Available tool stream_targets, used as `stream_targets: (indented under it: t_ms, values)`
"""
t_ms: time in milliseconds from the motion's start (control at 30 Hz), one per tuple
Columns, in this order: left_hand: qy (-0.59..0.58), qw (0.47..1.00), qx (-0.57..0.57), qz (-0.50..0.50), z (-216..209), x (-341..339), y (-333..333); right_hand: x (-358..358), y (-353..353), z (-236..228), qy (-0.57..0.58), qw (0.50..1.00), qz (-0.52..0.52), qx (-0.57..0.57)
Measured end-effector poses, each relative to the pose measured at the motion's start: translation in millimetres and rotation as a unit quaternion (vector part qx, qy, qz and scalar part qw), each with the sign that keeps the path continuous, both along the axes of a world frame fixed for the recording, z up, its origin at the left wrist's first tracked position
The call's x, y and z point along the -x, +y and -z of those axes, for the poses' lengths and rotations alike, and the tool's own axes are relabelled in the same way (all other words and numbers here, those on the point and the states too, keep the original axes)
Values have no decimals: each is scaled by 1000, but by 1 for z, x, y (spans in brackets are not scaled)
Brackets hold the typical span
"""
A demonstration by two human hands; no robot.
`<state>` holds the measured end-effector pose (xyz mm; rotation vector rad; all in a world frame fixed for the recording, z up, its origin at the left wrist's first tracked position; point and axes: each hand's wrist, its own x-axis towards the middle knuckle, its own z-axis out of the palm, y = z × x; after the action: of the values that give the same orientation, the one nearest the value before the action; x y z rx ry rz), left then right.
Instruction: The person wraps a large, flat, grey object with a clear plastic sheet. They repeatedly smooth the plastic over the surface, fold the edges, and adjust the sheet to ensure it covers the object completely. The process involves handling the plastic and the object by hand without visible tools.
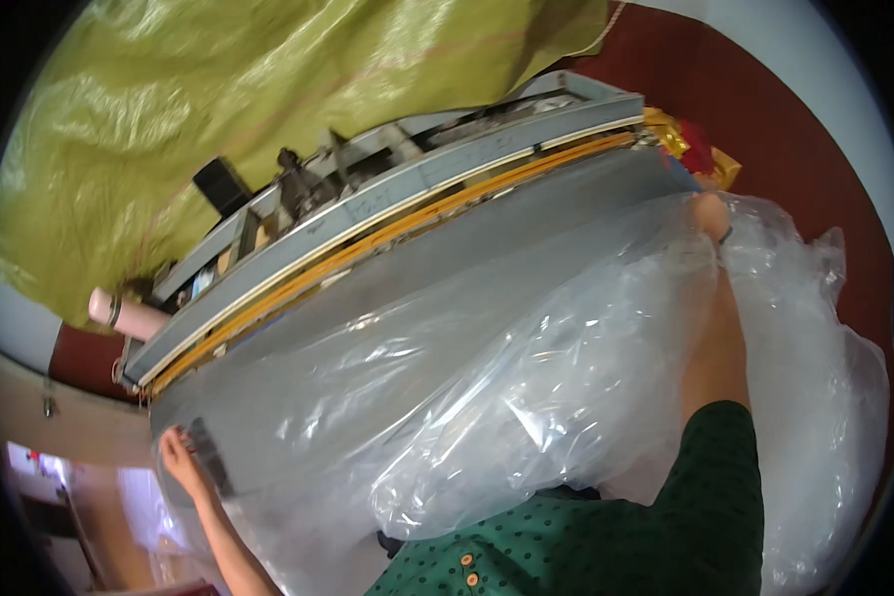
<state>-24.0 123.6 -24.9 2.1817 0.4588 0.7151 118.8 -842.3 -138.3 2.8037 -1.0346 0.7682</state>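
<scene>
A large sheet of clear plastic film [526, 397] spreads over a long grey table [467, 228] and bunches up against my body. My left hand [176, 455] is at the table's left end, fingers closed on the film's edge. Just right of those fingers is a dark patch [209, 455], too blurred to name. With my right arm stretched out, my right hand [709, 215] grips the film at the far right corner. More film hangs in loose folds to the right of that arm.
Along the table's far side runs a grey metal trough [397, 184] holding assorted tools, with an orange strip [397, 233] in front. A pink bottle [129, 316] lies at its left end. Yellow-green sheeting [298, 79] covers the area behind. Gold and red wrapping [690, 144] sits at the far right.
</scene>
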Motion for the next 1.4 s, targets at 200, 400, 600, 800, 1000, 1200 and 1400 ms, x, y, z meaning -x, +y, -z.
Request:
stream_targets:
  t_ms: [200,400,600,800,1000,1200,1400]
  values:
    - [435,708,38,555,-32,107,-203,26,25,-48,17,996,28,-86]
    - [377,857,146,318,27,148,-268,6,-24,1,0,964,-241,109]
    - [-231,928,217,197,-86,102,-146,8,-37,-7,-13,996,-76,-32]
    - [-15,787,616,-3,3,142,-207,23,-73,-10,-24,988,-151,36]
    - [263,875,394,97,100,157,-228,13,-39,-1,-94,989,-115,25]
    - [-276,867,407,-79,-19,114,29,16,-45,-16,12,994,-75,-82]
    - [-195,889,-336,-241,-191,89,55,18,9,-24,-55,991,-104,-67]
